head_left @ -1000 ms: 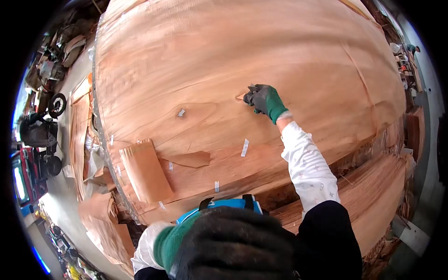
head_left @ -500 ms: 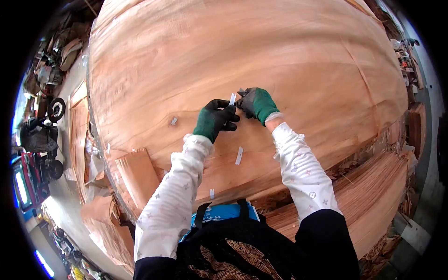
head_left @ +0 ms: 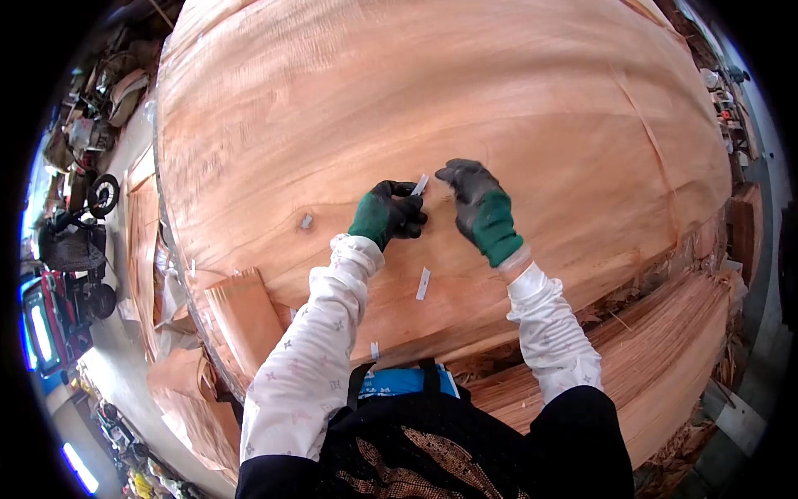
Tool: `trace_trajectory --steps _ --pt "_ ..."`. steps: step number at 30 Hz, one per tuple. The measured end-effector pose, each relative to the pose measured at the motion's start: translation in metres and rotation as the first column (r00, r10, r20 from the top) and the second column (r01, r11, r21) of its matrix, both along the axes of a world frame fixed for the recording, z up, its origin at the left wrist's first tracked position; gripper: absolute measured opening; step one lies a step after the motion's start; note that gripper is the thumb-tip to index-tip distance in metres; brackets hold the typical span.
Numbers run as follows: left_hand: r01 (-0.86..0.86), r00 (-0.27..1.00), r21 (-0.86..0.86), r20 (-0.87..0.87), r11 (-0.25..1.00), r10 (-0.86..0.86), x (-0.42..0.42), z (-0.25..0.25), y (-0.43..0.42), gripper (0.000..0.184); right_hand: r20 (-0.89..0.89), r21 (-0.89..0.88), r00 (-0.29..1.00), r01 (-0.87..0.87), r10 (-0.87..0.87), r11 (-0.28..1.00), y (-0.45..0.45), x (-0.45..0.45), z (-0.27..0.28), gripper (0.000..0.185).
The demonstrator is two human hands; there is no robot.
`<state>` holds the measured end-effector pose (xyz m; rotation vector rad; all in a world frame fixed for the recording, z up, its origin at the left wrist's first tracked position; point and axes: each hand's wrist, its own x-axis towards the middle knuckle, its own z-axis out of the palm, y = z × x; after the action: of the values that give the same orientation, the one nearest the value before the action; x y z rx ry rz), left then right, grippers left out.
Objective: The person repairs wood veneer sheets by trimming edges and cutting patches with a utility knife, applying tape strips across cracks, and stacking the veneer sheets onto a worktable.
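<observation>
Pinched between the thumb and forefinger of my left hand point(head_left: 391, 214), in a green and black glove, is a short white strip of tape point(head_left: 421, 185). My right hand point(head_left: 480, 204), gloved the same way, is held to the right of it with the fingers bent and pressed together. Whether anything is in those fingers I cannot make out. Beneath both hands spreads a large reddish-brown wood veneer sheet point(head_left: 565, 166). One white tape piece point(head_left: 423, 284) lies on it below my hands, and another point(head_left: 375, 349) near its front edge. A grey tape piece point(head_left: 307, 222) sits by a knot.
A folded veneer piece point(head_left: 245, 308) lies at the sheet's left front. Stacked veneer point(head_left: 632, 366) with ragged edges is at the front right. A blue bag with black straps point(head_left: 403, 382) is at my waist. Parked vehicles point(head_left: 75, 249) stand beyond the left side.
My right hand has moved right and slightly down, away from my left hand. My left hand stays nearly in place with the tape strip, which now leans more to the right.
</observation>
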<state>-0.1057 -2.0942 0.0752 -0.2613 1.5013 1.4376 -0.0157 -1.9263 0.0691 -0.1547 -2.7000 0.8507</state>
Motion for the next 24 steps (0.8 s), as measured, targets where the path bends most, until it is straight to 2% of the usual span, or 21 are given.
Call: trace_trajectory --steps 1,4,5,8,9,10,11,12,13,14,15,16,17,18,19,20,22,24 --pt "-0.004 1.0 -0.008 -0.005 1.0 0.004 0.0 0.0 0.001 0.029 0.081 0.111 0.997 -0.027 0.018 0.993 -0.008 0.003 0.012 0.027" --pt "0.007 0.996 -0.063 -0.085 0.998 -0.012 0.004 0.003 0.005 0.028 0.181 0.444 0.977 -0.186 0.116 0.876 -0.022 -0.005 -0.015 0.033" --pt "0.016 0.992 -0.086 -0.123 0.996 -0.026 0.005 0.005 0.007 0.028 0.18 0.521 0.98 -0.17 0.087 0.837 -0.028 0.0 -0.016 0.035" --pt "0.006 0.98 -0.027 -0.198 1.0 -0.011 0.015 -0.006 -0.009 0.027 0.349 0.488 0.936 -0.223 0.045 0.844 -0.031 -0.001 -0.014 0.04" --pt "0.052 0.969 -0.075 -0.237 0.996 -0.069 0.017 -0.011 -0.013 0.027 0.267 0.541 0.963 -0.179 0.033 0.822 -0.032 0.0 -0.026 0.04" --pt "0.001 0.969 -0.076 -0.246 0.997 -0.019 0.022 -0.014 -0.015 0.029 0.274 0.591 0.959 -0.225 0.069 0.775 -0.03 0.0 -0.022 0.036" --pt "-0.023 0.979 0.113 -0.197 0.993 0.045 0.024 -0.009 -0.02 0.029 0.288 0.514 0.956 -0.208 0.061 0.832 -0.03 -0.002 -0.025 0.033" --pt "0.339 0.812 -0.103 -0.471 0.935 -0.346 0.018 -0.019 -0.022 0.028 0.145 0.39 0.987 -0.126 0.074 0.912 -0.029 -0.005 -0.041 0.034" --pt "0.476 0.232 -0.597 -0.624 0.646 -0.747 0.012 -0.032 -0.024 0.027 0.536 0.233 0.84 -0.246 0.087 0.941 -0.035 -0.017 -0.004 0.059" --pt "0.303 -0.218 -0.825 -0.547 0.477 -0.808 0.005 -0.044 -0.025 0.026 0.835 0.092 0.543 -0.294 0.087 0.951 -0.04 -0.029 0.034 0.085" --pt "0.269 -0.26 -0.863 -0.492 0.427 -0.831 0.007 -0.066 -0.035 0.023 0.744 0.178 0.66 -0.349 0.107 0.92 -0.053 -0.023 0.008 0.073" --pt "0.287 -0.237 -0.729 -0.683 0.622 -0.691 0.003 -0.092 -0.063 0.023 0.591 0.33 0.796 -0.386 0.131 0.861 -0.07 -0.013 -0.019 0.061" --pt "0.3 -0.21 -0.7 -0.712 0.649 -0.671 0.002 -0.098 -0.077 0.026 0.483 0.433 0.862 -0.389 0.155 0.813 -0.081 -0.007 -0.034 0.049" --pt "0.253 -0.212 -0.747 -0.663 0.615 -0.718 0.009 -0.088 -0.085 0.028 0.422 0.465 0.891 -0.37 0.166 0.805 -0.092 0.0 -0.044 0.038" --pt "0.285 -0.191 -0.723 -0.686 0.629 -0.702 0.008 -0.089 -0.077 0.03 0.335 0.524 0.931 -0.313 0.147 0.792 -0.088 0.009 -0.041 0.038" --pt "0.282 -0.112 -0.645 -0.757 0.71 -0.643 0.018 -0.074 -0.084 0.029 0.253 0.521 0.952 -0.282 0.169 0.806 -0.095 0.019 -0.029 0.037" --pt "0.166 -0.256 -0.741 -0.67 0.651 -0.697 0.009 -0.082 -0.087 0.027 0.226 0.55 0.962 -0.255 0.152 0.795 -0.098 0.016 -0.039 0.035" --pt "0.116 -0.176 -0.72 -0.693 0.684 -0.699 -0.01 -0.087 -0.085 0.024 0.248 0.531 0.959 -0.256 0.14 0.808 -0.096 0.016 -0.037 0.037"
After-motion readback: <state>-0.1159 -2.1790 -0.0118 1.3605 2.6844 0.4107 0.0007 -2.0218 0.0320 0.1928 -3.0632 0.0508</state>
